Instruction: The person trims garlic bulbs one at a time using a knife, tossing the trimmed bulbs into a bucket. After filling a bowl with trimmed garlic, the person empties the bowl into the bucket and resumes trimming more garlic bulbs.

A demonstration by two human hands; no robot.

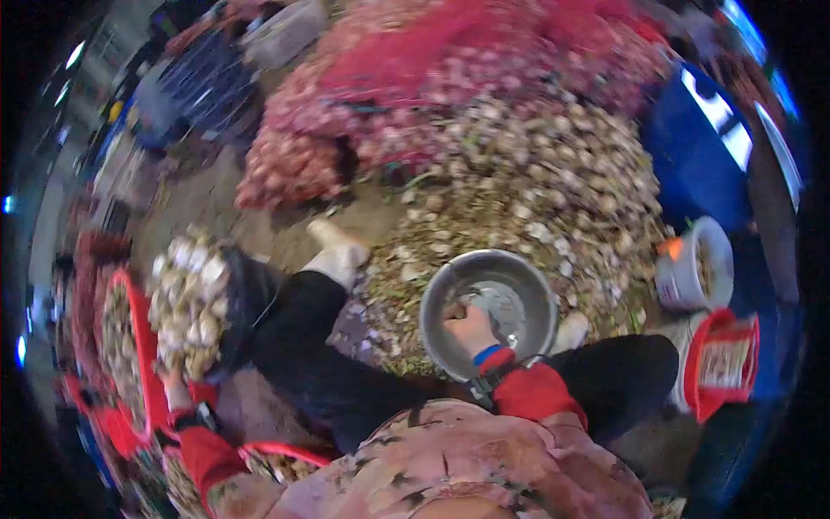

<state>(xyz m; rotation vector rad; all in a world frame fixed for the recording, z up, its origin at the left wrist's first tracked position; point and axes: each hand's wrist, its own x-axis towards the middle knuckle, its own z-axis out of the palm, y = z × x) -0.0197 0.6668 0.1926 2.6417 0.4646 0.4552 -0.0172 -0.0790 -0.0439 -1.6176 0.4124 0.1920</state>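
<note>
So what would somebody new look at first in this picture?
Probably the big heap of garlic bulbs ahead, with pink mesh sacks behind it. Next might be the metal basin between the person's legs, with the right hand inside. Over on the left, a dark bucket heaped with whitish garlic stands out, the left hand close by.

A brown floor (203, 195) is exposed at far left. Bright lights (21, 350) are scattered along the blurred left edge. At right, a blue panel (692, 151) is marked by white patches; bluish-white brightness is seen at far right.
</note>
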